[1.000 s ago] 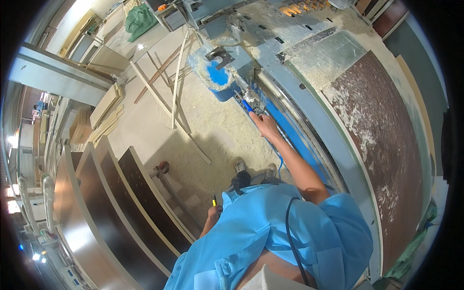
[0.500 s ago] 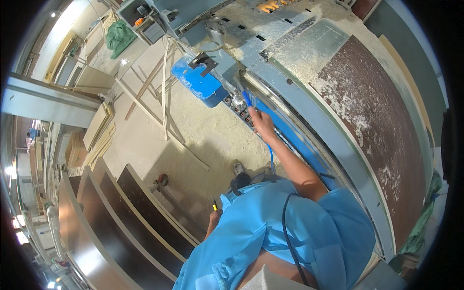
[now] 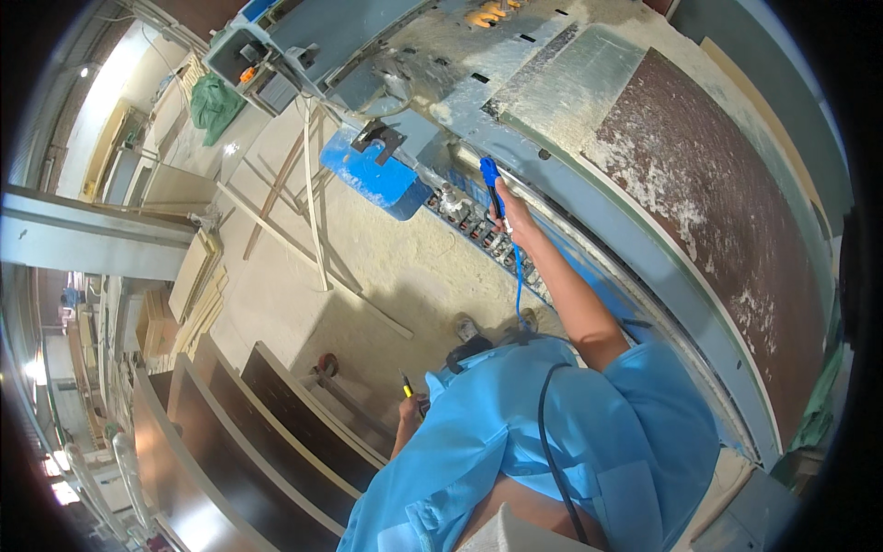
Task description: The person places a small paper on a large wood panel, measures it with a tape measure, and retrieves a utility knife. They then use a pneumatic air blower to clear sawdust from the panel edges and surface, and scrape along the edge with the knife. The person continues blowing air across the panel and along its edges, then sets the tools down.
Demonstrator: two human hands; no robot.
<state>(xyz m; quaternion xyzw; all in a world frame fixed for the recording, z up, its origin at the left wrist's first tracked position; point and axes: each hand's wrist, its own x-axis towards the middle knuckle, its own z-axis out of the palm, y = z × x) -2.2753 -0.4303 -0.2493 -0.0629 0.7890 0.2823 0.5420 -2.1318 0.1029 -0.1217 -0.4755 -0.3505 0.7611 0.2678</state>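
Note:
My right hand (image 3: 517, 219) is wrapped round a blue air blow gun (image 3: 490, 173) at the edge of a large grey machine. From the gun a blue air hose (image 3: 518, 287) hangs down toward my feet. Just left of this hand runs a dusty chain track (image 3: 480, 228) along the machine's side, below a blue cover (image 3: 368, 175). Low at my left side, my left hand (image 3: 408, 410) is closed on a slim yellow-and-black tool (image 3: 407, 386) that points upward; its exact kind is too small to make out.
A brown panel (image 3: 708, 202) strewn with pale sawdust lies on the machine bed. Dark boards (image 3: 276, 419) stand in a row at the lower left. Long wooden strips (image 3: 313, 202) lie across the dusty floor. Orange gloves (image 3: 487, 14) rest at the far top.
My right hand has drawn the blow gun back from the metal fitting by the chain track, up toward the machine's edge. My left hand still holds its tool low. The whole view has shifted slightly.

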